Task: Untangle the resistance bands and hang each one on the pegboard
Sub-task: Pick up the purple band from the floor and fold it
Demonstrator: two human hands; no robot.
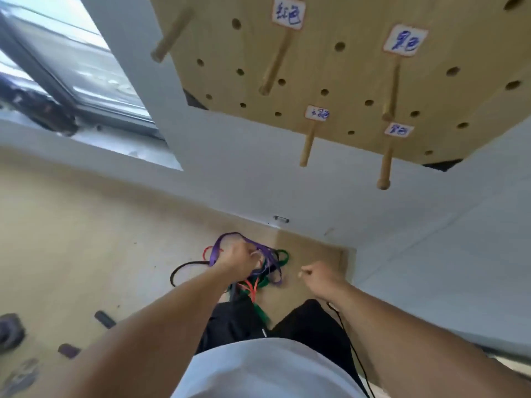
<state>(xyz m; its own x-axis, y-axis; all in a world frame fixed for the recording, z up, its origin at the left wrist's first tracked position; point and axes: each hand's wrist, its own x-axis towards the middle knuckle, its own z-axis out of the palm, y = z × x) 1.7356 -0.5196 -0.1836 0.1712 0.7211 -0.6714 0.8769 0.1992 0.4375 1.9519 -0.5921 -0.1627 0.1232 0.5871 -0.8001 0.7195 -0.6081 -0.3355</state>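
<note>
Five wooden pegs (pixel 275 66) are counted on one pegboard (pixel 359 81) — four carry paper labels (pixel 288 13). Four band colours are seen in one tangle (pixel 258 271) — purple, red, green, black. Two hands (pixel 240 261) are seen.

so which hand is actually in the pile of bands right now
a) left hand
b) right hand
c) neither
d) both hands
a: the left hand is closed in the tangled bands on the floor, gripping purple loops, while the right hand hovers beside the pile, loosely curled and holding none of it.
</note>
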